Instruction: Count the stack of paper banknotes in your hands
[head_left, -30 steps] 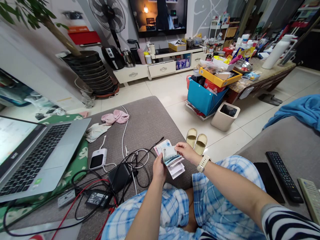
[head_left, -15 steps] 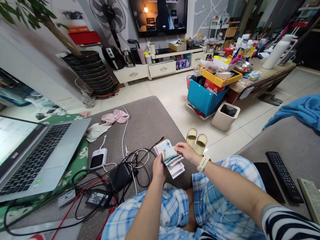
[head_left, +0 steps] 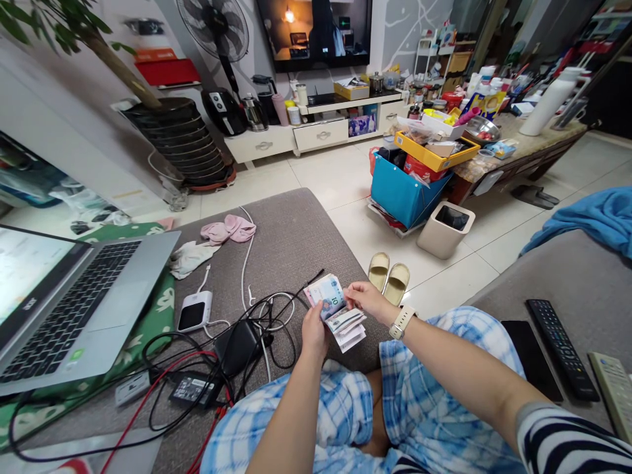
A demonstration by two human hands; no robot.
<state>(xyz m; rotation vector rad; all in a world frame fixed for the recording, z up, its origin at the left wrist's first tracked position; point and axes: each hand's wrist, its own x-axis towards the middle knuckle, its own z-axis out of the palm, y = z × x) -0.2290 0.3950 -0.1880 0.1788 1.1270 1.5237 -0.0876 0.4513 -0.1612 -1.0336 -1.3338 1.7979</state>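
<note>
A stack of banknotes is gripped in my left hand, its thumb lying across the notes. The top note is bluish and shows a "10"; a pink edge peeks out behind it. Nearer to me, the lower halves of several notes fold over, with white paper slips sticking out below. My right hand pinches at the right edge of the top note, fingertips closed together. A cream watch sits on the right wrist. Both hands are above my lap, in front of the grey sofa seat.
Tangled black cables and a power adapter lie left of my hands, near a laptop and a white device. Slippers stand on the floor ahead. Remote controls and a black phone rest at right.
One pale note has been folded down toward me, uncovering the bluish note marked "10". My right hand has shifted slightly left at the edge; my left hand holds its place.
</note>
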